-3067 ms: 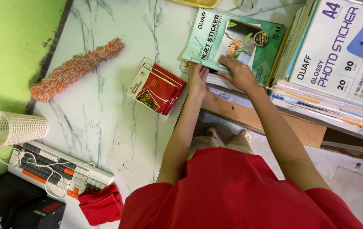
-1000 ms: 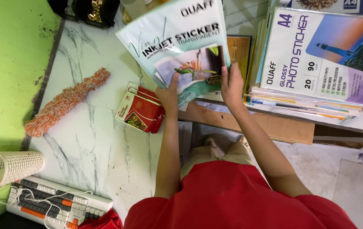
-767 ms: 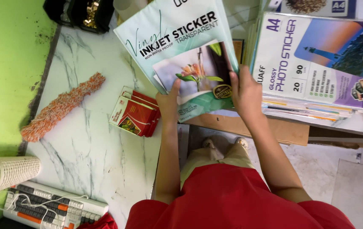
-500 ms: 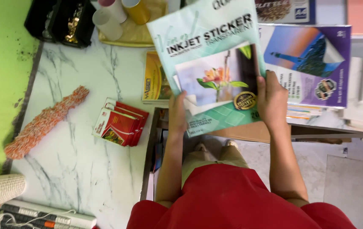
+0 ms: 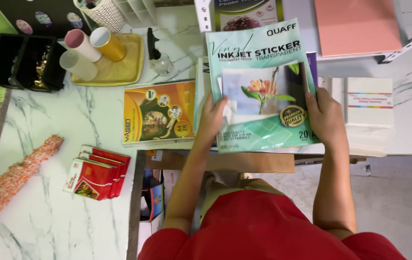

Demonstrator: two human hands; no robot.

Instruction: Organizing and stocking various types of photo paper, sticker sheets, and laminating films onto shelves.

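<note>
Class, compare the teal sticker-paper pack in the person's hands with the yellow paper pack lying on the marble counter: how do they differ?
The teal pack is gripped at its two side edges by the left hand and right hand; the yellow pack lies untouched on the marble counter. The teal pack shows a pink flower, the yellow pack round picture insets. The teal stands portrait, the yellow sideways. Both are flat, glossy paper packs.

One view only, worn on the head, looking almost straight down over the red-shirted torso. It faces the white marble counter (image 5: 71,221), close enough that both forearms fill the middle. Green wall runs down the left edge, grey floor shows near right.
</note>
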